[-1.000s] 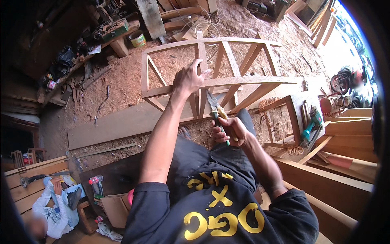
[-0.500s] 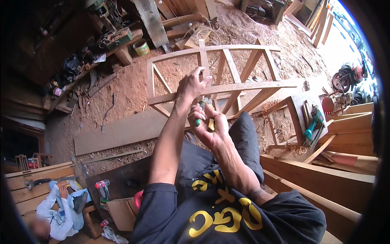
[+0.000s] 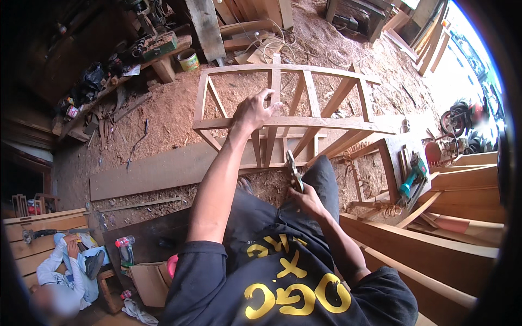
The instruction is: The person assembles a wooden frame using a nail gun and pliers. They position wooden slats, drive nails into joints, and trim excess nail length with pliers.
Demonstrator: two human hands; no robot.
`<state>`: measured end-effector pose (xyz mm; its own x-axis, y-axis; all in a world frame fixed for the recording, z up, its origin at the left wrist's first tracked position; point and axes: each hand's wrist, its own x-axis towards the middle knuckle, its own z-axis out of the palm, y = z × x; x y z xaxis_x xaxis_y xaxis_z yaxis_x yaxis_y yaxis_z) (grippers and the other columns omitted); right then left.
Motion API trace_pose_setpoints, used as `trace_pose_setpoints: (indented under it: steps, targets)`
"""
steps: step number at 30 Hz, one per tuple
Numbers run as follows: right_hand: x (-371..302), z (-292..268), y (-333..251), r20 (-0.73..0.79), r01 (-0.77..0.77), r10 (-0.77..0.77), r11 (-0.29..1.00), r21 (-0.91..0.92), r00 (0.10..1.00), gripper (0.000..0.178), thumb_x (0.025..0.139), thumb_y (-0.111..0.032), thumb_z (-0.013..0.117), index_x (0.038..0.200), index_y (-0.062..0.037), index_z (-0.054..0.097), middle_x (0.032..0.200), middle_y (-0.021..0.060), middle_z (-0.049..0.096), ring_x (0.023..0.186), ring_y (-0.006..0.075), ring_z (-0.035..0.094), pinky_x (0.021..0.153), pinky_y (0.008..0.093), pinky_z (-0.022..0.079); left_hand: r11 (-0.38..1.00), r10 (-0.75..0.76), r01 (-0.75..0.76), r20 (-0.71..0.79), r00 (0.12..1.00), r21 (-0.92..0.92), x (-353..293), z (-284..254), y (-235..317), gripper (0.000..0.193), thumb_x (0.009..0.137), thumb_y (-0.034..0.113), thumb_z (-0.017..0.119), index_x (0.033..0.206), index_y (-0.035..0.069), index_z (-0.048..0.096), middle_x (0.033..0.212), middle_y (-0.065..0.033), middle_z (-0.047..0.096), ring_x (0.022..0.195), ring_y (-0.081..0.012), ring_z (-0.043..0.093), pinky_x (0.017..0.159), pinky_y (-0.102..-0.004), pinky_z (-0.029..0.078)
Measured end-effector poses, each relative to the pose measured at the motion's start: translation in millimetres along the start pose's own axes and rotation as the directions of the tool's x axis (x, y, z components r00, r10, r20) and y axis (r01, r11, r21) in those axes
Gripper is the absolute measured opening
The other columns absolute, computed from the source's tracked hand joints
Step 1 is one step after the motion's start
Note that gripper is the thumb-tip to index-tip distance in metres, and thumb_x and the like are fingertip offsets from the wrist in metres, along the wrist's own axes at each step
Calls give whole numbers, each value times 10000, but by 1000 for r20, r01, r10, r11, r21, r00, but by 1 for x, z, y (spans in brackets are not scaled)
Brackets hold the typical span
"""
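Note:
A light wooden frame [image 3: 331, 122] with a curved back rail, a front rail and slanted legs stands before me. My left hand [image 3: 256, 110] lies over its front rail, with the fingers curled toward an upright slat. Closer to my body, my right hand [image 3: 307, 199] is closed round the handles of a pair of pliers [image 3: 294, 169]. The jaws point up and away, beside the frame's lower bar. My palm hides most of the handles.
A long flat board [image 3: 147, 176] lies on the shavings-covered floor. To the right, a teal power tool [image 3: 414, 178] rests on a small stand, near stacked wooden boards [image 3: 435, 244]. At lower left sits another person [image 3: 70, 266]. A paint can [image 3: 188, 60] stands beyond the frame.
My right hand has drawn back from the frame toward my lap with the pliers, whose jaws now show. My left hand stays on the rail. The view has shifted slightly.

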<state>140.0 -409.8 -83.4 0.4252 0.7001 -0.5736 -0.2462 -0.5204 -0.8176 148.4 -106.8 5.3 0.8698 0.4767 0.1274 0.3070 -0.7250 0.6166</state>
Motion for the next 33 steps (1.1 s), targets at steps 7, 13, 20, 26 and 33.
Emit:
trace_pose_setpoints:
  steps: [7,13,20,26,33]
  targets:
    - [21,-32,2,-20,384,-669,450,-807,743,632,909,-191,585,1462,28,371,1233,195,581,1071,380,546,944,459,415,1000,26,-26,-24,999,-16,3,4,-9,581,897,574,614,1284,142,575,1194,-171,680,1023,-355,692,874,-455,564]
    - [31,-54,-58,128,404,-602,350,-845,788,592,937,-211,569,1455,10,388,1192,205,610,1083,372,554,938,451,430,1000,-14,14,13,1000,7,2,2,-3,596,892,591,608,1294,153,570,1189,-180,679,1020,-363,690,876,-461,564]
    - [30,-57,-84,131,446,-636,365,-817,761,560,912,-159,580,1416,28,422,1163,263,608,1071,428,582,916,481,474,999,45,-45,-12,999,-12,7,6,-13,639,855,637,625,1298,179,572,1158,-177,692,988,-360,700,865,-452,572]
    - [34,-62,-88,144,434,-611,357,-827,778,546,923,-175,579,1425,-20,431,1218,266,597,1134,427,571,945,473,475,998,59,-59,-32,998,-25,7,7,-15,631,851,639,632,1287,186,578,1159,-176,692,999,-339,701,864,-443,570]
    - [40,-67,-95,191,449,-506,456,-768,841,523,946,-220,571,1417,-34,439,1276,267,574,1165,438,555,969,478,467,999,-10,11,33,999,-31,2,-2,-7,633,847,628,650,1279,170,579,895,-127,738,753,-237,729,687,-384,593]
